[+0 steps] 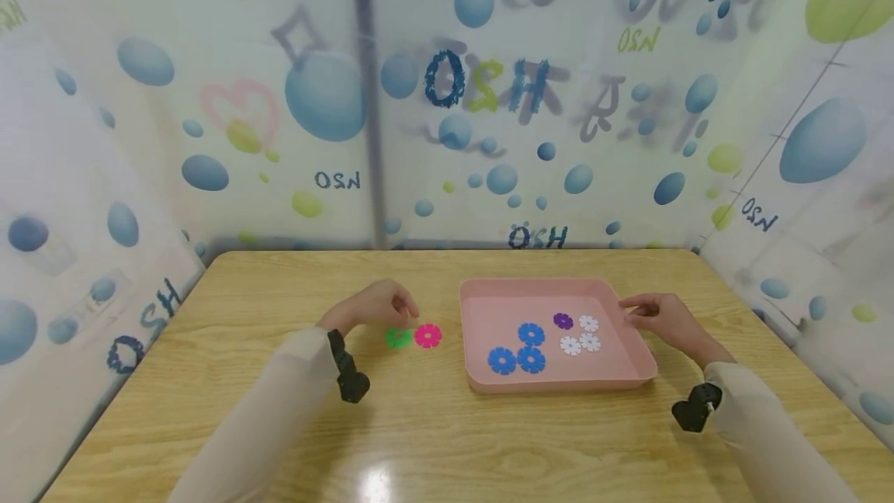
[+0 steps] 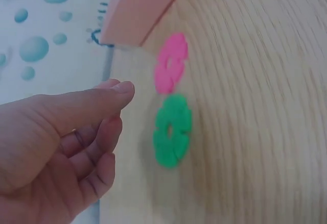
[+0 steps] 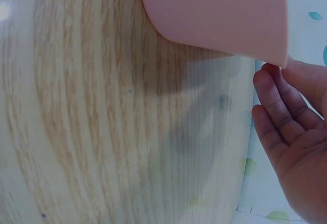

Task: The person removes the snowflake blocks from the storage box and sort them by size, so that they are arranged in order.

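On the wooden table lie a green flower-shaped plastic disc [image 1: 399,338] and a pink one [image 1: 428,335], side by side. My left hand [image 1: 380,304] hovers just beyond them. In the left wrist view that hand's thumb and fingers are loosely bent near the green disc [image 2: 172,131], holding nothing. To the right stands a shallow pink tray [image 1: 482,297]. Inside it are several blue discs [image 1: 531,359], one purple disc [image 1: 563,321] and several white discs [image 1: 570,345]. My right hand [image 1: 667,322] pinches the tray's right rim between thumb and fingers.
The wooden table [image 1: 279,286] ends at a patterned curtain [image 1: 426,177] behind, with similar sheets at both sides. A black wrist camera [image 1: 349,371] is strapped on the left wrist and another camera [image 1: 697,407] on the right.
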Available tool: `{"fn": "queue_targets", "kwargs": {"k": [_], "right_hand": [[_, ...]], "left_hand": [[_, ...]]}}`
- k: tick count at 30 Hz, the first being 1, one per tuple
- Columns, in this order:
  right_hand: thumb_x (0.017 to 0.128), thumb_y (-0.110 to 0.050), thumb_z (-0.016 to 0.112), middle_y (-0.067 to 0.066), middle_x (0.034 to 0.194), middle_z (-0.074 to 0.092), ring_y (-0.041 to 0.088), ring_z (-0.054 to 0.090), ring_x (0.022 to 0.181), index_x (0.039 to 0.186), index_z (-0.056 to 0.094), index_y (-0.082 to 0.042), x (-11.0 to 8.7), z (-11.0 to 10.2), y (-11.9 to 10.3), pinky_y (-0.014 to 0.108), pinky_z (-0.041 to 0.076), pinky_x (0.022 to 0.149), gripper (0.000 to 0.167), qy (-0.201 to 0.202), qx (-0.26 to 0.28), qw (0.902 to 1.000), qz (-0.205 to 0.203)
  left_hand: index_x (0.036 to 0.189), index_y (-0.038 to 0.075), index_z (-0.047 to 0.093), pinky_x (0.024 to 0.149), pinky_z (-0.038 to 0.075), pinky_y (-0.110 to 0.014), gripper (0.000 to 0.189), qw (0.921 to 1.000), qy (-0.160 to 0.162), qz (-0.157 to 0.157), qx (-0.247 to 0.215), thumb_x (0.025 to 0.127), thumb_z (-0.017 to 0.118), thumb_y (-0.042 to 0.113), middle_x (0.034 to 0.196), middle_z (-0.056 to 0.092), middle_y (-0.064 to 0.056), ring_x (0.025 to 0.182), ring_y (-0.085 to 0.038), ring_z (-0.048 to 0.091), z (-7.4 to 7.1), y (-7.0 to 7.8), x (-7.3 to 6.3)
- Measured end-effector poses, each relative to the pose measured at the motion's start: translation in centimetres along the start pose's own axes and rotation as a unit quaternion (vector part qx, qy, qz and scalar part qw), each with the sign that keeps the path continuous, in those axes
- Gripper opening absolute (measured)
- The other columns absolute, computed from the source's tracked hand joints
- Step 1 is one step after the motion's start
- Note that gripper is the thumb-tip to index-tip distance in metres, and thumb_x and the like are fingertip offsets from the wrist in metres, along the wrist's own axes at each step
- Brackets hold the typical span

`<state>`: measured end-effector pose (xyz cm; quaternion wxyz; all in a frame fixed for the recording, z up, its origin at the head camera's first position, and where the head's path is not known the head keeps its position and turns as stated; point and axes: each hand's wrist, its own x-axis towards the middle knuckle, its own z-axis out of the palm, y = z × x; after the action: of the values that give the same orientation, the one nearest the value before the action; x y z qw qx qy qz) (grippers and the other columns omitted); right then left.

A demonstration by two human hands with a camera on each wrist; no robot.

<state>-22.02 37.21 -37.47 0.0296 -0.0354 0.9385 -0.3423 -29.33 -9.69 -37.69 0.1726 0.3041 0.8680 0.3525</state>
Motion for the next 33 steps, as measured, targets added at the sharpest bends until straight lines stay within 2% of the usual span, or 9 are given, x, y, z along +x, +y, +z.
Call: {"fn": "queue_targets", "kwargs": {"k": [4, 12, 22, 27, 33], "right_hand": [[0.087, -0.006, 0.061, 0.013, 0.092, 0.062, 0.022, 0.053, 0.079, 0.117, 0.057, 0.007, 0.0, 0.0, 0.1, 0.03, 0.047, 0.067, 0.033, 0.001, 0.001, 1.0, 0.005], [0.088, -0.006, 0.06, 0.013, 0.093, 0.062, 0.023, 0.053, 0.079, 0.118, 0.056, 0.007, 0.0, 0.1, 0.3, 0.032, 0.047, 0.07, 0.033, 0.003, 0.003, 1.0, 0.007], [0.087, -0.006, 0.061, 0.012, 0.091, 0.062, 0.023, 0.052, 0.078, 0.117, 0.057, 0.007, -0.1, 0.1, 0.2, 0.029, 0.046, 0.066, 0.033, 0.006, 0.001, 0.9999, 0.009], [0.087, -0.007, 0.061, 0.011, 0.091, 0.062, 0.022, 0.052, 0.078, 0.117, 0.057, 0.006, 0.0, 0.1, 0.3, 0.029, 0.046, 0.066, 0.033, 0.008, -0.003, 0.9999, 0.009], [0.087, -0.007, 0.061, 0.011, 0.091, 0.062, 0.022, 0.052, 0.078, 0.117, 0.057, 0.006, 0.2, 0.2, 0.5, 0.031, 0.047, 0.067, 0.033, 0.011, -0.002, 0.9999, 0.007]], "left_hand": [[0.09, -0.002, 0.067, 0.059, 0.042, -0.026, 0.013, 0.9999, 0.0, 0.016, 0.001, 0.078, 0.068, 0.001, 0.071, 0.056, -0.002, 0.064, -0.013, 0.048, 0.4, 1.8, 0.7], [0.092, 0.0, 0.066, 0.062, 0.045, -0.025, 0.014, 0.9971, -0.019, 0.073, -0.01, 0.078, 0.069, 0.003, 0.071, 0.056, -0.001, 0.066, -0.013, 0.051, 1.7, 4.7, 2.4], [0.095, 0.006, 0.066, 0.065, 0.045, -0.024, 0.014, 0.9973, -0.053, 0.051, -0.005, 0.081, 0.069, 0.006, 0.078, 0.058, -0.002, 0.074, -0.016, 0.052, 3.9, 8.0, 4.6], [0.092, 0.007, 0.067, 0.064, 0.045, -0.023, 0.012, 0.9963, -0.064, 0.054, -0.017, 0.081, 0.069, 0.005, 0.079, 0.059, -0.001, 0.074, -0.015, 0.053, 5.1, 8.5, 5.9], [0.086, 0.013, 0.068, 0.068, 0.046, -0.022, 0.01, 0.9962, -0.069, 0.052, 0.007, 0.078, 0.073, 0.009, 0.081, 0.06, 0.002, 0.077, -0.013, 0.054, 5.9, 8.7, 7.0]]}}
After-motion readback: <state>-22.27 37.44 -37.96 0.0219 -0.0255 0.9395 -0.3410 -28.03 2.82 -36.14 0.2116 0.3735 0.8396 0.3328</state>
